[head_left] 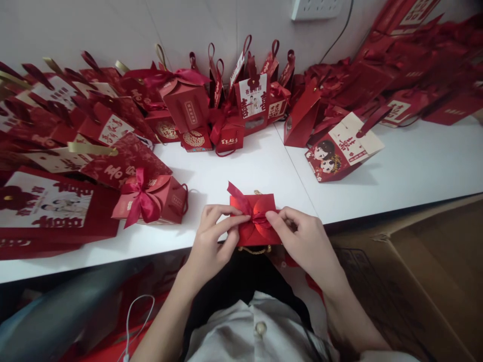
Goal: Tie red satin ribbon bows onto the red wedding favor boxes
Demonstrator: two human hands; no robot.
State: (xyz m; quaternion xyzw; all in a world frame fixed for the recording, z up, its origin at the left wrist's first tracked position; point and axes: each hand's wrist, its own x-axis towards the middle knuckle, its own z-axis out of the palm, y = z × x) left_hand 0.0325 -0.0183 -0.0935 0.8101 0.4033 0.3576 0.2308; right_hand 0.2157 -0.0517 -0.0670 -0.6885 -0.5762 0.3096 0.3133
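Observation:
A small red gift box (270, 203) with gold cord handles sits at the front edge of the white table. Across its folded top lies a dark red satin ribbon (258, 218), gathered at the middle, with one loose end pointing up to the left. My left hand (215, 239) is at the box's left side, its index fingertip and thumb closed at the ribbon's centre and the box's edge. From the right, my right hand (304, 241) pinches the ribbon between thumb and curled index finger. Part of the ribbon is hidden under the fingertips.
To the left stands a red box with a tied bow (153, 198). Many red gift boxes with ribbon loops crowd the back, and a cartoon-couple box (341, 148) stands at right. An open cardboard carton (422, 261) is below the table's right edge. A power strip (315, 9) is on the wall.

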